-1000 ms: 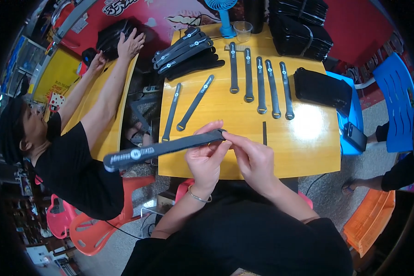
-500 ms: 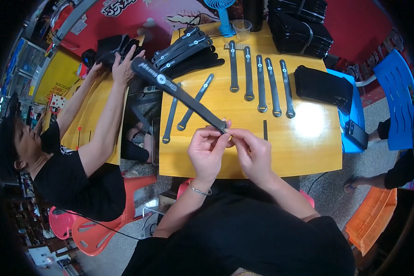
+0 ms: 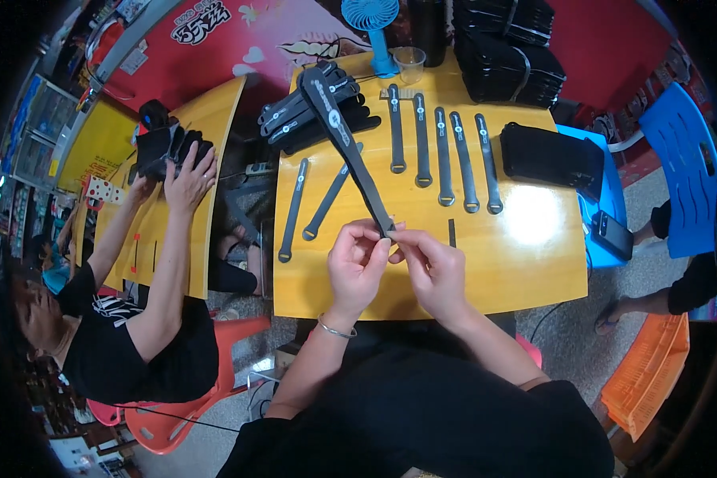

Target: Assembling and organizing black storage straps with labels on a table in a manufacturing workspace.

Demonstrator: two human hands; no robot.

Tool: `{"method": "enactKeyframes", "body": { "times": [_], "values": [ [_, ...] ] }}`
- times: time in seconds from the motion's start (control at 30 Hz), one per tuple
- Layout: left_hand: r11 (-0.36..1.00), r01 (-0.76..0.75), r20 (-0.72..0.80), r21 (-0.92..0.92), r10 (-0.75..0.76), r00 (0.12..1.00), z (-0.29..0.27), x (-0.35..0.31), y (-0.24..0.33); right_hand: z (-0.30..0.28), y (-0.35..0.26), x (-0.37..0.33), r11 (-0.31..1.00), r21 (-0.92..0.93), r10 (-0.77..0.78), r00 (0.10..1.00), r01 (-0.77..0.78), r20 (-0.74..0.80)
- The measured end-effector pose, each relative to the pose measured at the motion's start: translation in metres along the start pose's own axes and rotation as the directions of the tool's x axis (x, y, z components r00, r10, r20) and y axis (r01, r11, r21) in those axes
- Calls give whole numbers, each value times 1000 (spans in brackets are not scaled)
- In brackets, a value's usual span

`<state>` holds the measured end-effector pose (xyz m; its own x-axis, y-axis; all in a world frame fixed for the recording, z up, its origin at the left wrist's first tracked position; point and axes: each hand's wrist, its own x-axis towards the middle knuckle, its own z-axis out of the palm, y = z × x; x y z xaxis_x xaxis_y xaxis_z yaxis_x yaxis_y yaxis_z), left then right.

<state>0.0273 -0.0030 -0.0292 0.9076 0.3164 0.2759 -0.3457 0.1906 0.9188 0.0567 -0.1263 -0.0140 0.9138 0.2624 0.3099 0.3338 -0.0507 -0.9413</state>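
Above the near part of the yellow table (image 3: 526,279), a dark grey strap (image 3: 350,151) with white print slants up and away, its near end pinched between my fingertips. My left hand (image 3: 354,267) and my right hand (image 3: 433,271) are both closed on that end, close together; the fingers partly hide it. Two similar straps (image 3: 294,211) lie to the left of my hands. Several more straps (image 3: 446,159) lie in a row beyond them, each with a slotted end toward me. A short dark strip (image 3: 452,233) lies just past my right hand.
A pile of straps (image 3: 311,107) sits at the far left, near a blue fan (image 3: 372,20) and a clear cup (image 3: 409,64). Black bundles (image 3: 506,64) and a black case (image 3: 551,157) occupy the right. A co-worker's hands (image 3: 187,179) handle black items at the left table.
The held strap has swung more upright, its far end shifting right, while my fingers keep their pinch. The co-worker's hands and black items have moved nearer to that person. The view has shifted slightly.
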Motion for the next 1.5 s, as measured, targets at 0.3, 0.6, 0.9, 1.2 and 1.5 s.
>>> {"method": "enactKeyframes", "body": {
  "times": [0.3, 0.6, 0.9, 1.2, 1.5],
  "values": [
    [887, -79, 129, 455, 22, 991, -11, 4, 5, -9, -7, 1, 999, -15, 36, 995, -35, 89],
    [988, 133, 107, 84, -141, 984, -11, -4, 6, -14, -4, 4, 994, 74, 75, 994, -81, 75],
    [923, 373, 190, -96, -351, 917, -15, -14, 4, -14, 7, 4, 984, 156, 58, 979, -89, 195],
    [952, 305, 227, 4, -297, 927, -15, -13, 6, -11, 14, -1, 925, 282, 190, 953, -255, 237],
    [949, 306, 195, -81, -285, 938, -16, -15, 1, -12, -3, 3, 998, 20, 51, 983, -55, 178]
  ]
}}
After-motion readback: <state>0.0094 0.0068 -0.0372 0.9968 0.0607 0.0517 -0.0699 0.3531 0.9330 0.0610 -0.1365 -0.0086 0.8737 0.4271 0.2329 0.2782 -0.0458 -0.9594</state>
